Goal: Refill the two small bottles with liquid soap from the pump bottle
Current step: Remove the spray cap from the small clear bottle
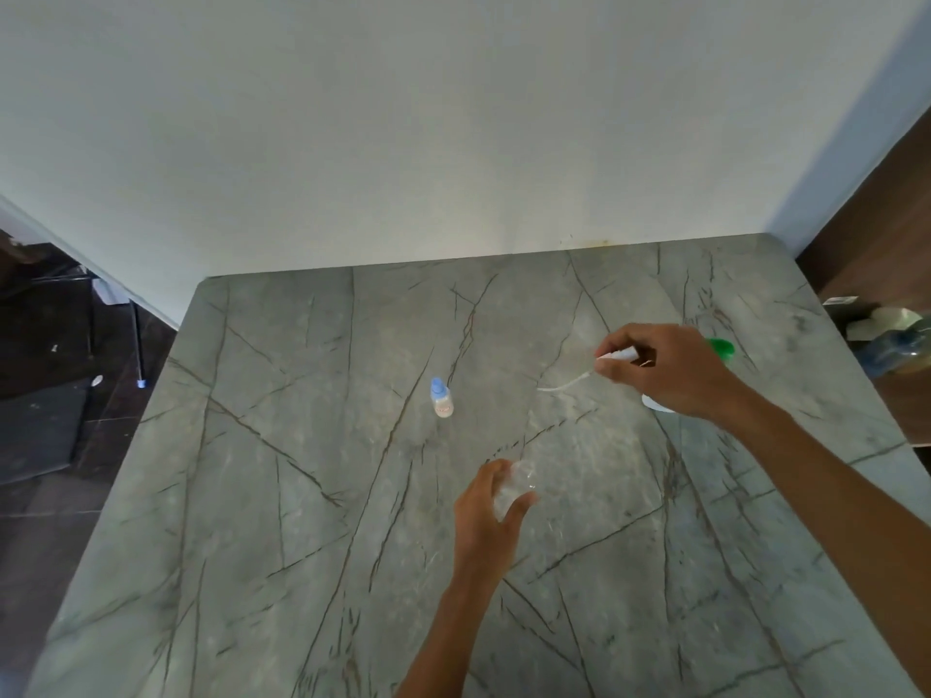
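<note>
A small clear bottle with a blue cap (442,397) stands upright on the grey marble table (312,496), left of both hands. My left hand (487,516) grips a second small clear bottle (515,485) with no cap, held just above the table's middle. My right hand (665,367) pinches a white spray cap (618,356) whose thin dip tube (561,385) hangs down to the left. Behind my right hand, mostly hidden, is the pump bottle: only its green top (721,348) and a bit of white base (655,403) show.
A white wall rises behind the table's far edge. Dark floor and a dark mat lie to the left. Past the right edge sit a cardboard box and a blue plastic bottle (891,345) on a brown surface.
</note>
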A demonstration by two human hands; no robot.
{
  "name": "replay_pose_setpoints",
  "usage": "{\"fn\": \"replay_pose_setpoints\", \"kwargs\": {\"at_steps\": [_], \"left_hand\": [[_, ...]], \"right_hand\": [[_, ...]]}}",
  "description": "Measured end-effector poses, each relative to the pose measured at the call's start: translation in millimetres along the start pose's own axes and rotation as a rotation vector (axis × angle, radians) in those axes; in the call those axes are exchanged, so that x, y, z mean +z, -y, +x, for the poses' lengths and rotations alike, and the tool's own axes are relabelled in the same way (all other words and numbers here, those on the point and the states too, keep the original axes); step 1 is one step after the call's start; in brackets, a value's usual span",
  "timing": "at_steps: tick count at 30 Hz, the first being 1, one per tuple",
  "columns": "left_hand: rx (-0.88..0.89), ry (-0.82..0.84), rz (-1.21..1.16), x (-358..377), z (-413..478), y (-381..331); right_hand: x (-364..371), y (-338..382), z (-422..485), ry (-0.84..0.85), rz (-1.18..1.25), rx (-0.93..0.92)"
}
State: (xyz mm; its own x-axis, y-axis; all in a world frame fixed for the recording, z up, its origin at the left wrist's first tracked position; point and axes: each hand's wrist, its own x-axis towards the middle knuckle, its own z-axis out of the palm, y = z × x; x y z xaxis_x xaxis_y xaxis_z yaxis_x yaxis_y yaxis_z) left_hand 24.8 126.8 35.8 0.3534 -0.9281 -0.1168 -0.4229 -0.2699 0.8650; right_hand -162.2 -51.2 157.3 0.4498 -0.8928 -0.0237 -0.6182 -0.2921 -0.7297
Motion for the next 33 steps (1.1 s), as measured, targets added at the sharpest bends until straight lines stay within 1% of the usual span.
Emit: {"fn": "replay_pose_setpoints", "kwargs": {"at_steps": [2, 6, 10, 14, 21, 27, 33], "left_hand": [[-0.013, -0.008, -0.032, -4.5, -1.3, 0.0], [-0.038, -0.018, -0.076, -10.5, -2.2, 8.1], [-0.056, -0.031, -0.1, -16.4, -0.1, 14.9], [-0.065, -0.044, -0.132, -21.5, 2.4, 16.1], [-0.095, -0.04, -0.176, -21.1, 2.5, 15.8], [-0.12, -0.035, -0.189, -19.2, 2.7, 13.7], [-0.126, -0.046, -0.171, -18.1, -0.6, 9.8]], "right_hand": [[24.2, -8.0, 9.9, -0.01, 0.026, 0.022], [95.3, -28.4, 35.3, -0.001, 0.043, 0.075], [157.3, -38.9, 63.0, 0.039, 0.022, 0.035], [195.3, -48.6, 91.9, 0.045, -0.021, 0.055], [220.8, -58.0, 111.2, 0.113, -0.051, 0.025], [225.8, -63.4, 111.8, 0.12, -0.037, 0.018], [225.6, -64.8, 113.1, 0.171, -0.044, 0.029]]}}
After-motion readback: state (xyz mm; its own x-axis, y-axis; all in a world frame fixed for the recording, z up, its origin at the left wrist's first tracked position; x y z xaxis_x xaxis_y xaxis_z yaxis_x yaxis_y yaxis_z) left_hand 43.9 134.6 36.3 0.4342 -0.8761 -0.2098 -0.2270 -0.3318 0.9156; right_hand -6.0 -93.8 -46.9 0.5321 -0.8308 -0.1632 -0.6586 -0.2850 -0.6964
